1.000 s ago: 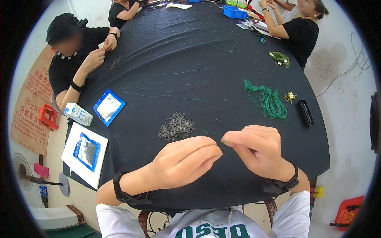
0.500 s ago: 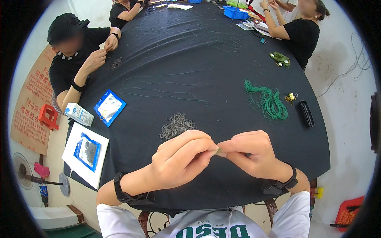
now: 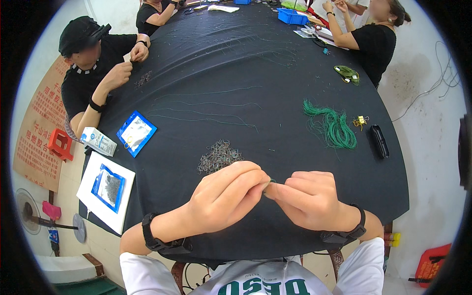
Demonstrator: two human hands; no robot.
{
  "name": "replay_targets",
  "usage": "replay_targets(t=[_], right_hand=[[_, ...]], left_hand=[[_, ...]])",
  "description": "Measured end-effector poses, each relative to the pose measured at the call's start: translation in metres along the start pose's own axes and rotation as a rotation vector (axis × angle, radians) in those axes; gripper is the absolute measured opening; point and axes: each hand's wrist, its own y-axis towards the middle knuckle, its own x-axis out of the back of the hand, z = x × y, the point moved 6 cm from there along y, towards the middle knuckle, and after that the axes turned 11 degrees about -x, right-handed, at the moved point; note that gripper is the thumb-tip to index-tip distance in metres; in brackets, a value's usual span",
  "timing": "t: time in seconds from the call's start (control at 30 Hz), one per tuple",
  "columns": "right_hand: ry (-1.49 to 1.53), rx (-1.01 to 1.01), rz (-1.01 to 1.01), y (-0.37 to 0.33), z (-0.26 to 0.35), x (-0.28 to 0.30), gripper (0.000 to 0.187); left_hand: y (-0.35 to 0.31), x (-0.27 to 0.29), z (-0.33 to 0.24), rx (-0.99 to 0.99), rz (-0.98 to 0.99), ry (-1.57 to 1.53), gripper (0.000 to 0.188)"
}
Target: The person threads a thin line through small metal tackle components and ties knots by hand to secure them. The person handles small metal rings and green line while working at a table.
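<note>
A table covered with a black cloth is shown from above, its edges bowed by the lens. To the left, a white slab is seen bearing a blue-edged packet; beyond it are placed a small carton and a second packet. Loose green strands are laid across the middle. To the right, a bundle of green thread is found near a yellow clip and a black case. Other workers are seated at both sides. A heap of small wire hooks lies just beyond the left hand, by which its near edge is overlapped in this view. The fingers of that hand are bent and drawn together, thumb pinched to forefinger. The right hand is likewise pinched, its fingertips brought up to those of the left. A short piece of dark green thread is held where the fingertips meet; whether a hook is also gripped there cannot be told.
</note>
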Motion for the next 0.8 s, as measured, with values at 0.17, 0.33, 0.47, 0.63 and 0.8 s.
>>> replay_targets(t=[0.17, 0.33, 0.47, 0.63, 0.8], right_hand=[[-0.103, 0.046, -0.025, -0.003, 0.008, 0.003, 0.026], [-0.176, 0.098, -0.066, -0.001, 0.013, 0.013, 0.030], [-0.101, 0.050, -0.135, 0.004, 0.003, 0.023, 0.030], [0.102, -0.096, -0.027, 0.012, -0.015, 0.019, 0.020], [0.195, -0.154, 0.014, 0.012, -0.021, 0.014, 0.015]], left_hand=[[-0.002, -0.003, -0.001, -0.074, 0.043, 0.087, 0.023], [0.000, -0.006, -0.001, -0.126, 0.036, 0.070, 0.022], [-0.002, -0.008, -0.003, -0.153, 0.045, -0.002, 0.022], [0.001, -0.004, -0.007, -0.146, 0.039, -0.066, 0.021], [0.002, -0.003, -0.005, -0.052, 0.062, -0.111, 0.020]])
